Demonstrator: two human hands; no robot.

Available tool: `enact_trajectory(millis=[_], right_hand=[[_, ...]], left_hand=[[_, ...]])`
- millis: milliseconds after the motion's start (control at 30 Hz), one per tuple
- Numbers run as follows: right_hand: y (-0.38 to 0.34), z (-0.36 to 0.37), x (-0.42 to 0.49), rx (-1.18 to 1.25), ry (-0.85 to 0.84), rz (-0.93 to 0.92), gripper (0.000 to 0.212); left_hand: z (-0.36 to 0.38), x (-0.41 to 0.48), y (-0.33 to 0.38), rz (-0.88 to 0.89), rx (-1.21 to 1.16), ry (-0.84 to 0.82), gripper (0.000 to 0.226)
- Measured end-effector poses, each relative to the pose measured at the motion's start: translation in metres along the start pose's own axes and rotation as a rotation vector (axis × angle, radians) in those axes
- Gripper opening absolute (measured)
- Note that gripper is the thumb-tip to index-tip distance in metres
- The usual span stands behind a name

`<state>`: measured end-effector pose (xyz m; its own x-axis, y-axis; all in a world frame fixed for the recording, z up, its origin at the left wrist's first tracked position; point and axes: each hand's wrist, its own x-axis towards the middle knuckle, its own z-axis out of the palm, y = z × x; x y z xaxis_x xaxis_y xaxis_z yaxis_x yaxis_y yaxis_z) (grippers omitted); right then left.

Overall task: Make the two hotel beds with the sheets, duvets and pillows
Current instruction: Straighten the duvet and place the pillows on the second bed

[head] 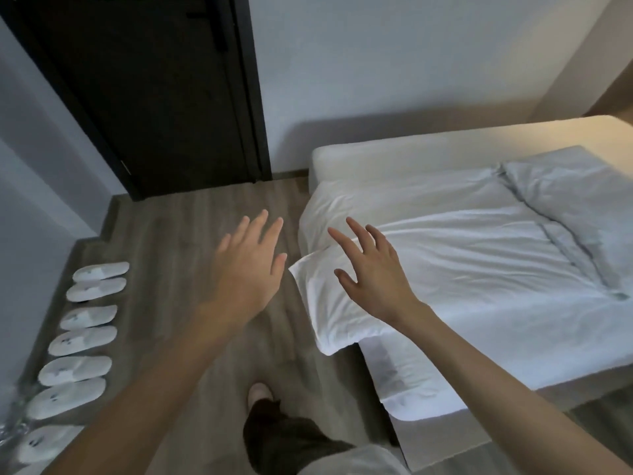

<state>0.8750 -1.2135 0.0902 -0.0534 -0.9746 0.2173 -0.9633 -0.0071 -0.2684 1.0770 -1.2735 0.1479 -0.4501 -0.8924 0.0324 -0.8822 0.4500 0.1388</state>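
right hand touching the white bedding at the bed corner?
Cannot tell. In the head view the right hand, fingers spread, overlaps the white bedding, but no dent or clear gap shows beneath it.

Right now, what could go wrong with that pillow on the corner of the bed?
1. The pillow hangs over the corner of the bed, and neither hand grips it: the right hand is open above it, the left hand open over the floor. A nudge might tip it onto the floor.
2. Slippers lie in a row on the left; a sideways step could catch on them.
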Motion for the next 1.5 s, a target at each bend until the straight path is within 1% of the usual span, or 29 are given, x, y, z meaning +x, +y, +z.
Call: enact_trajectory(millis=[267,400,533,700,800,900,1033,1133,1200,1333,1500], right_hand=[[-0.033,0.060,0.140,-0.040,0.034,0.211,0.067],[-0.044,0.067,0.193,-0.063,0.042,0.290,0.065],[-0.046,0.079,0.227,-0.107,0.060,0.379,0.067],[-0.039,0.112,0.253,-0.155,0.098,0.556,0.070],[-0.030,0.139,0.267,-0.171,0.079,0.703,0.069],[-0.025,0.167,0.281,-0.154,0.020,0.880,0.071],[-0.029,0.199,0.294,-0.129,0.025,1.091,0.075],[-0.032,0.223,0.302,-0.103,0.039,1.197,0.077],[-0.031,0.241,0.304,-0.071,0.027,1.257,0.077],[-0.018,0.287,0.298,-0.014,0.059,1.331,0.067],[0.017,0.382,0.272,-0.066,0.075,1.334,0.064]], left_hand=[[-0.008,0.141,-0.103,0.194,0.116,-0.056,0.058],[-0.006,0.203,-0.144,0.271,0.078,-0.081,0.059],[0.009,0.262,-0.167,0.393,0.083,-0.121,0.059],[0.042,0.342,-0.178,0.561,0.046,-0.218,0.059],[0.069,0.389,-0.175,0.659,0.012,-0.249,0.058],[0.097,0.431,-0.174,0.754,-0.009,-0.300,0.058],[0.135,0.479,-0.176,0.842,-0.044,-0.369,0.058],[0.159,0.502,-0.177,0.881,-0.049,-0.423,0.058],[0.179,0.510,-0.176,0.889,-0.046,-0.464,0.058],[0.235,0.513,-0.174,0.901,-0.047,-0.499,0.056],[0.352,0.505,-0.178,0.929,-0.070,-0.476,0.051]])
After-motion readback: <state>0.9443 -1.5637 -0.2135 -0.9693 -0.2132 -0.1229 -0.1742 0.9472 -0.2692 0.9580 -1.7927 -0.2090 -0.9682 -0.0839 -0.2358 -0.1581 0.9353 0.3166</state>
